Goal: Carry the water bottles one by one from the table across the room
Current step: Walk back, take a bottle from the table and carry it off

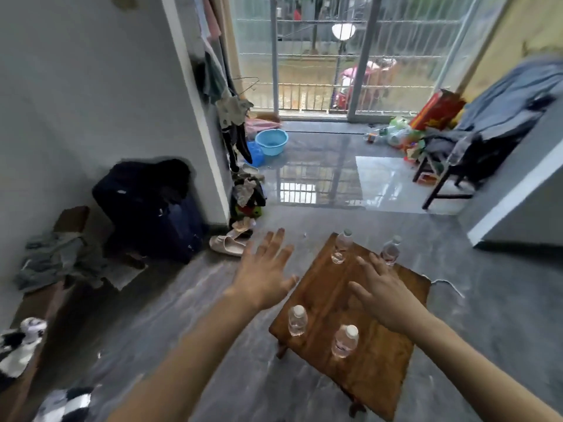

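Both hands empty, fingers spread. Right hand hovers palm-down over the counter, fingertips closest to the far-right bottle, not touching it. Left hand sits off the counter's left edge, over the floor, well apart from any bottle. Looks like it's out for balance or just leading the reach; can't tell which.

Four water bottles, all upright, white caps on, one near each corner of the low wooden counter:
- far-left bottle: beyond the right hand, between the two hands in view
- far-right bottle: just past the right fingertips
- near-left bottle: below the left hand, near the counter edge
- near-right bottle: under the right forearm, closest to the camera

Corner spacing keeps them well apart, so any one can be taken without knocking a neighbour.

My read: nothing carried yet, all four on the counter. Likely first pick is the far-right bottle with the right hand. Floor beyond is glossy and reflective toward the balcony door; slippers and a suitcase lie left of the path.
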Available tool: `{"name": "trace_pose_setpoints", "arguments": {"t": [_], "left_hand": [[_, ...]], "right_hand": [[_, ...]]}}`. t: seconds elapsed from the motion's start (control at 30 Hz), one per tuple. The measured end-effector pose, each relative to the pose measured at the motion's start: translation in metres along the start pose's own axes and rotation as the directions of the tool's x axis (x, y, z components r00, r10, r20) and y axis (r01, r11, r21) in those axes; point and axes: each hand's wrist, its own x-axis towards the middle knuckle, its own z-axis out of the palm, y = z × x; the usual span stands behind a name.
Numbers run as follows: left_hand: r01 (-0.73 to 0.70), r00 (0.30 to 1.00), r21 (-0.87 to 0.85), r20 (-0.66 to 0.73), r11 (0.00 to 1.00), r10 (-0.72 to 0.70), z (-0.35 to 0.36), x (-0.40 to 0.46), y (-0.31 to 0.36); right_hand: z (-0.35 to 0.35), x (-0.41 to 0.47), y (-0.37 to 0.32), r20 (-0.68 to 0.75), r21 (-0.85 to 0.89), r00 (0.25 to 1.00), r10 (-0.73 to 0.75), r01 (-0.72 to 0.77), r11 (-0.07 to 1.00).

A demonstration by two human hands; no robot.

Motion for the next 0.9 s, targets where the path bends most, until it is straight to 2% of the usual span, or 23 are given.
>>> {"name": "trace_pose_setpoints", "arguments": {"t": [0.17,0.33,0.67,0.9], "left_hand": [[-0.184,0.981,0.013,0.058,0.983,0.183,0.013,0.039,-0.004],[-0.334,0.934,-0.007,0.133,0.943,0.332,0.041,0.059,0.014],[-0.447,0.858,-0.009,0.28,0.894,0.432,0.114,0.088,0.03],[-0.492,0.827,-0.06,0.28,0.869,0.488,0.192,0.108,0.05]], "right_hand": [[0.008,-0.017,0.015,-0.025,0.068,0.974,0.227,-0.225,0.972],[0.028,-0.037,0.027,0.001,0.13,0.934,0.357,-0.354,0.926],[0.082,-0.024,0.05,-0.008,0.214,0.901,0.433,-0.421,0.881],[0.146,-0.016,0.079,0.044,0.184,0.889,0.455,-0.455,0.871]]}}
